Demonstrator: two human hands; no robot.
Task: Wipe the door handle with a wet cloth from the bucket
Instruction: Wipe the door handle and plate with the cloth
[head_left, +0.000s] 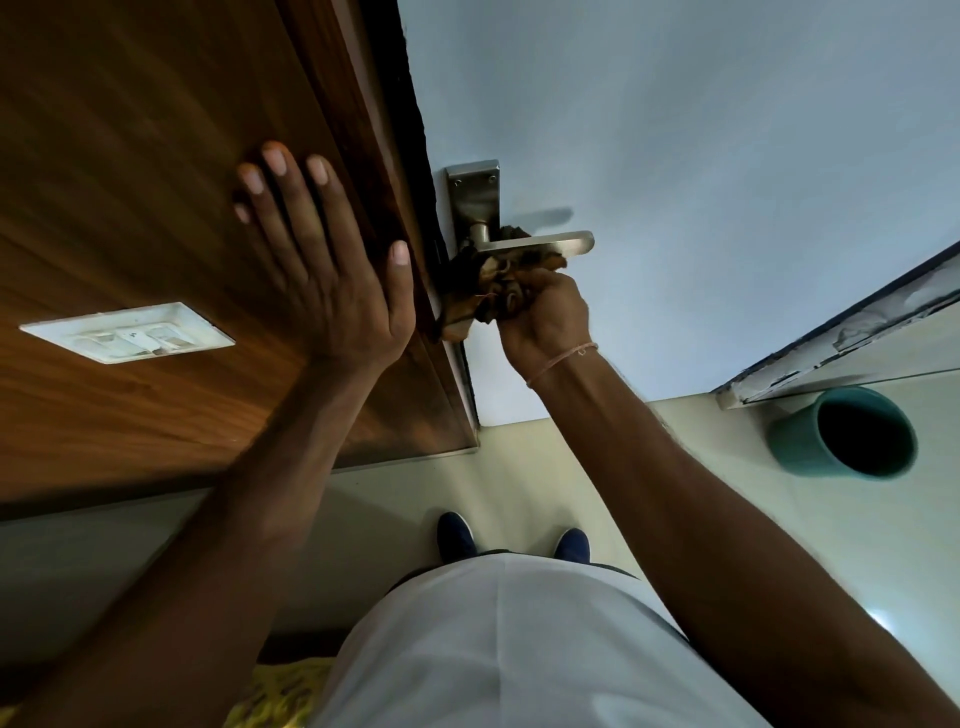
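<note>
Door handle (540, 243): brushed-metal lever on a rectangular backplate (475, 195), 2 screws at top, mounted on pale blue door (701, 156). Right hand (545, 317) fisted around bunched brown cloth (485, 291), pressed under lever. Left hand (322, 260) flat, fingers spread, against wooden panel (130, 156). Teal bucket (844, 432) beyond, on floor.

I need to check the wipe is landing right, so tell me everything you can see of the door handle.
The door handle is a brushed, silver-looking metal lever on a rectangular backplate with visible screws, mounted on the pale door beside the wooden panel. The lever sits level, pointing right. A bunched brown cloth, held in the right hand, presses against its underside near the neck.
</note>
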